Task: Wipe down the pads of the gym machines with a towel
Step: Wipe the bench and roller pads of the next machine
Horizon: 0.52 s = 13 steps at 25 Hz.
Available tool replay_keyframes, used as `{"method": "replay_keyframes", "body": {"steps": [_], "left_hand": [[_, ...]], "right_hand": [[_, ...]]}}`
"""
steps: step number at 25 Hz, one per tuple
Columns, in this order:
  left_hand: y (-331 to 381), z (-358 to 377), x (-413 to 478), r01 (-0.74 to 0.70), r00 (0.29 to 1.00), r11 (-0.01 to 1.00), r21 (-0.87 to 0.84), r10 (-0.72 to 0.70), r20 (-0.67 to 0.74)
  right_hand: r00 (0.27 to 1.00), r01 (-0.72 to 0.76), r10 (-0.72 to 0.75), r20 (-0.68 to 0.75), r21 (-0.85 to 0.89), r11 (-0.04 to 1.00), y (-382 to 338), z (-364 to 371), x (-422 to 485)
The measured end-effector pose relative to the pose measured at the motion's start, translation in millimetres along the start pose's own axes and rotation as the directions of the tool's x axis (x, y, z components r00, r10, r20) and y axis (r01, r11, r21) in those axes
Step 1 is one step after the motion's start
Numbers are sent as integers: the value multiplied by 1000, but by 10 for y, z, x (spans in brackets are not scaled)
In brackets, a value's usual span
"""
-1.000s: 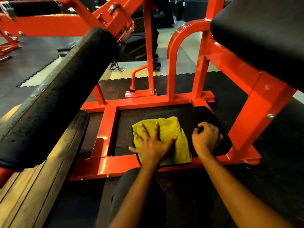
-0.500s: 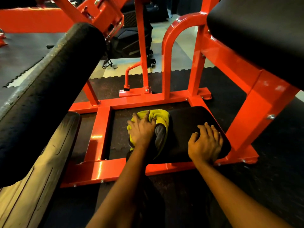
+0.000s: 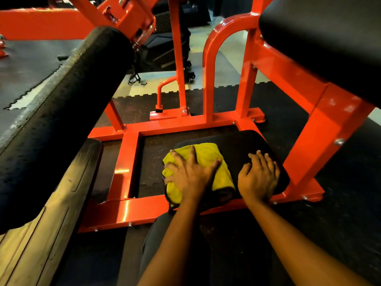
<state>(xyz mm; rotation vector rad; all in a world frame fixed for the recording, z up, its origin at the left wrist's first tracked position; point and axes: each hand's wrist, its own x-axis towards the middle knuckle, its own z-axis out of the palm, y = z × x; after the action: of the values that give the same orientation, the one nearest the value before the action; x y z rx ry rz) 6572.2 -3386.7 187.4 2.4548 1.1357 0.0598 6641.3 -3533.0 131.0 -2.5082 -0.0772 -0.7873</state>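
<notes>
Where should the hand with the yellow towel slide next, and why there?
Probably rightward across the low black pad. The left hand presses the yellow towel flat on its left part; the middle lies bare. The right hand rests on the right part and would need to lift.

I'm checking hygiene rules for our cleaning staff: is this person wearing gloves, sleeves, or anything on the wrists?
No gloves: the left hand and right hand are both bare. The left forearm and right forearm are uncovered down to the frame's lower edge, so no sleeve shows. No watch, band or ring is visible.
</notes>
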Motion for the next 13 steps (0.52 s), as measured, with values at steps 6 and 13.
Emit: {"method": "replay_keyframes", "body": {"steps": [6, 13], "left_hand": [[81, -250, 605, -89, 993, 996, 29, 87, 83], [-343, 85, -351, -111, 994, 985, -133, 108, -29]], "right_hand": [[1000, 4, -4, -28, 0, 1000, -9, 3, -1], [998, -5, 4, -61, -7, 1000, 2, 42, -11]]}}
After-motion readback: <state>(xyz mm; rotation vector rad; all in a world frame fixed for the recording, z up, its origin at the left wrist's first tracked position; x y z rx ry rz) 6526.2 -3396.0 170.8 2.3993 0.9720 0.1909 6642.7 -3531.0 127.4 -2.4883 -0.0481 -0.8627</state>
